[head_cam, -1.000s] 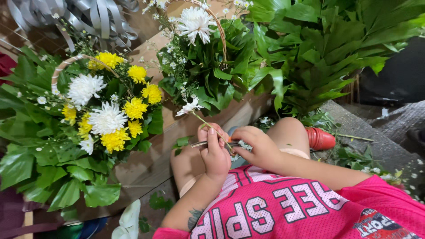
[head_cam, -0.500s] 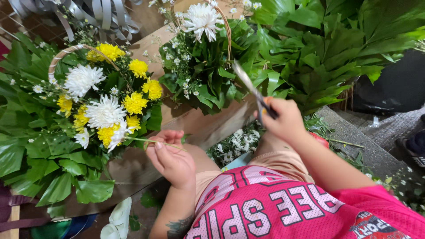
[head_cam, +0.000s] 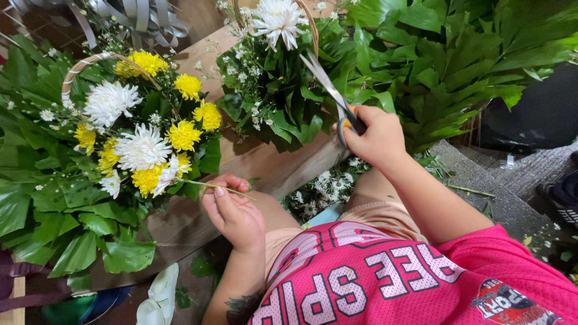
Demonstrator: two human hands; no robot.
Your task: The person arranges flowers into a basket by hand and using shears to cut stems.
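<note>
1. Far left: basket arrangement (head_cam: 114, 138) on the counter (head_cam: 253, 162). Yellow and white chrysanthemums packed over broad green leaves (head_cam: 72, 241); pale woven handle (head_cam: 90, 63) arches over the top. Grey ribbon loops (head_cam: 138, 18) lie behind it.
2. Left hand (head_cam: 232, 210) sits just beside the arrangement's lower right edge. Its fingers (head_cam: 220, 198) are pinched narrow on a thin green stem (head_cam: 211, 186).
3. The stem carries a small white flower (head_cam: 165, 174), its head already touching the yellow blooms at the basket's edge.
4. Handling, judged: the stem is very light, thin and bendy; it would likely kink if pushed from its far end. Best hold is low on the stem, close to the head, as now. The petals look soft and bruise-prone, so avoid gripping the bloom.
5. Centre: second basket (head_cam: 277, 78), mostly dark leaves with one large white chrysanthemum (head_cam: 277, 18) and tiny white filler sprigs. Loose white sprigs (head_cam: 319, 192) lie below the counter edge.
6. Right hand (head_cam: 376, 135) is raised in front of the second basket, fingers closed through the handles of scissors (head_cam: 328, 87). Blades point up and left, slightly parted, touching nothing I can make out.
7. Far right: dense bank of green foliage (head_cam: 457, 60); pink jersey (head_cam: 391, 283) below.
</note>
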